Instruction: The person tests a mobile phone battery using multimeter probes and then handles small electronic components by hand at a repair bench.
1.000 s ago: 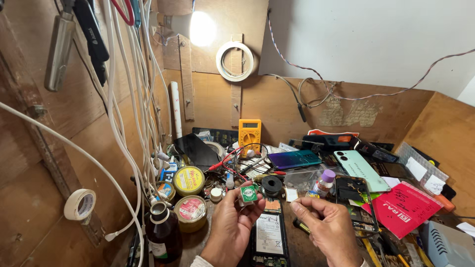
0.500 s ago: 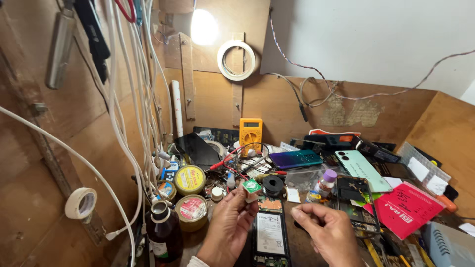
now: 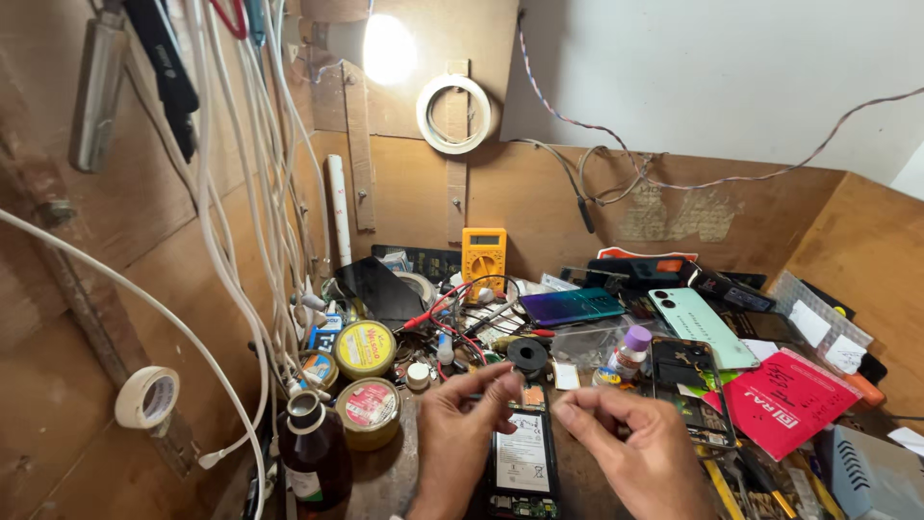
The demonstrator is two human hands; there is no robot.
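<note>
Both hands low centre over an opened phone (image 3: 523, 460) lying flat on the counter (image 3: 385, 481), back cover off, battery showing.

Left hand (image 3: 460, 438): fingers curled, thumb and forefinger tips pinched together just above the phone's top edge. Something small may be in the pinch; can't tell what, too small.

Right hand (image 3: 640, 453): thumb and forefinger also pinched narrow, tip pointing left toward the left hand, small gap between the two. Can't tell if it holds anything.

Around them:
- black ring (image 3: 527, 354) just beyond the phone
- two yellow round tins (image 3: 365, 349), one behind the other, left of the left hand
- brown bottle (image 3: 313, 453) at the near left edge
- small bottle with purple cap (image 3: 630, 349) right of the ring
- black phone frame (image 3: 685, 380) beside the right hand, red booklet (image 3: 784, 404) further right
- yellow multimeter (image 3: 483, 255) upright at the back wall, red and black leads trailing forward
- green phone (image 3: 695, 323) and a teal phone (image 3: 573, 306) face down, mid-counter
- tape roll (image 3: 146, 397) on the left wall, white cables hanging above it
</note>
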